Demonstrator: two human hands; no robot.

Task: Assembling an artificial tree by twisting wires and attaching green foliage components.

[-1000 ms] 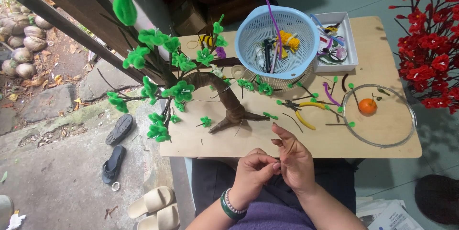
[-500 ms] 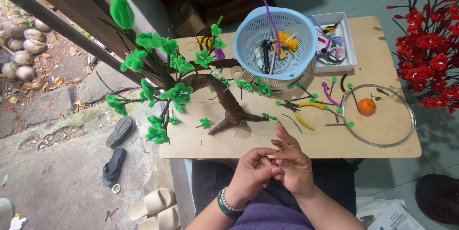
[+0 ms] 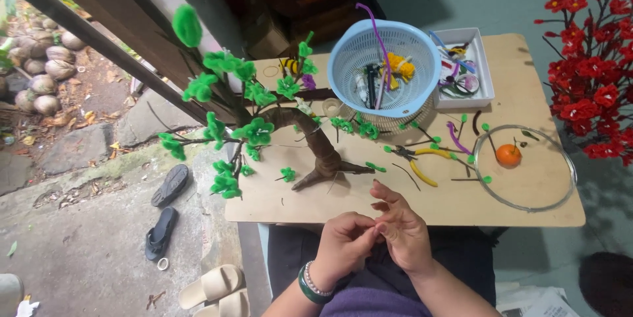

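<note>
Close together, left hand [image 3: 343, 241] and right hand [image 3: 402, 231] at table [image 3: 422, 208] near edge; grip contents unclear.

A pale wooden table [image 3: 527, 218] is the landmark. On it stand a craft tree [image 3: 264, 126] with green tufts at its left, a blue basket [image 3: 386, 70] at the back, a white tray [image 3: 461, 66] beside that, yellow-handled pliers [image 3: 419, 162] mid-table, and a wire ring [image 3: 524, 169] around an orange ball [image 3: 508, 154] at right. Red flowers [image 3: 593, 73] rise right of the table; sandals [image 3: 165, 215] lie on the ground left of it.
</note>
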